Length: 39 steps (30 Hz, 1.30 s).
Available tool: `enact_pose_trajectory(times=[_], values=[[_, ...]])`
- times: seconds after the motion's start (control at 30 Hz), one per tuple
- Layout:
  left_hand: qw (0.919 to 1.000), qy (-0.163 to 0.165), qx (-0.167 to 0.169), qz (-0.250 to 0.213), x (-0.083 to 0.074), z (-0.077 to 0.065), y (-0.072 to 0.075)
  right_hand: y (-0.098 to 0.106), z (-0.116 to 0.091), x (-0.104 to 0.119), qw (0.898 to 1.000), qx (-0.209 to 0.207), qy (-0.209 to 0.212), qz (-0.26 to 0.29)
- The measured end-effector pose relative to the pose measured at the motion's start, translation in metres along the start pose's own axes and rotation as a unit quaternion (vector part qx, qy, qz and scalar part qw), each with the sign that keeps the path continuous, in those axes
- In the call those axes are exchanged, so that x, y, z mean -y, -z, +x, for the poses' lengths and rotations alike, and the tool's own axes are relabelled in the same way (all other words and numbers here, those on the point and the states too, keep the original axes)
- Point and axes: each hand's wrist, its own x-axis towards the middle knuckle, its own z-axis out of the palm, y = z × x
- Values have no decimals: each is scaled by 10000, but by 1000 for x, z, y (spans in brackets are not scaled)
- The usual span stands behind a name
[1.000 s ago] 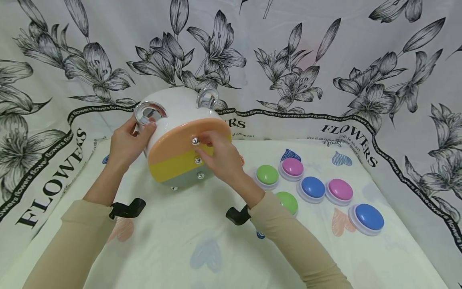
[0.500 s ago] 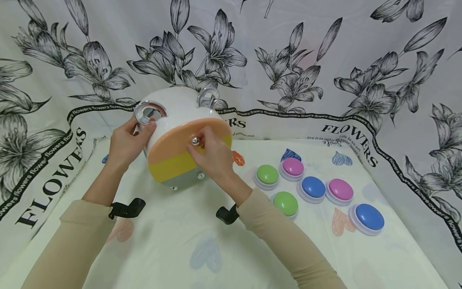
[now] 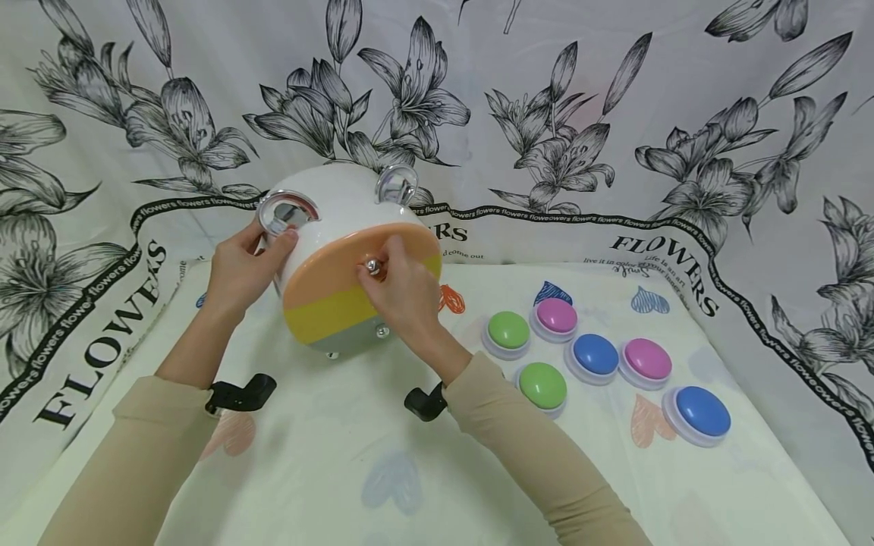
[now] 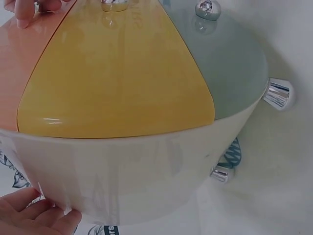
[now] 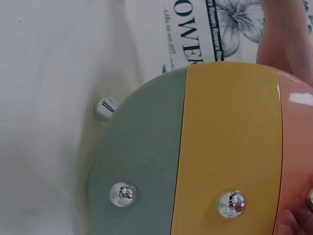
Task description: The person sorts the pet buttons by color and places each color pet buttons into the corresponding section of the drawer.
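Observation:
A white rounded drawer box with a striped front stands at the left of the table on small silver feet. Its front has an orange panel, a yellow panel and a grey-green panel, each with a silver knob. My left hand grips the box's left side, its thumb beside a silver ring on top. With thumb and fingers, my right hand pinches the silver knob of the orange panel. That hand hides the yellow panel's knob in the head view.
Several round push buttons lie on the right side, among them a green button, a pink button and a blue button. A white cloth with hearts covers the table. Behind the box hangs a flowered curtain.
My right hand has moved left and closed its fingers round the orange panel's knob, covering the yellow panel's knob. The left hand and the box have stayed in place.

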Motion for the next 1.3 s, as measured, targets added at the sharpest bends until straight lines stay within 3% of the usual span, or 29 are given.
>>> enact_pose_trajectory(times=[0.5, 1.3], values=[[10000, -14, 50, -34, 1, -2, 1, 6, -9, -4, 9985, -42, 40, 538], [10000, 93, -23, 14, 2, -1, 0, 24, -33, -12, 9965, -142, 80, 825]])
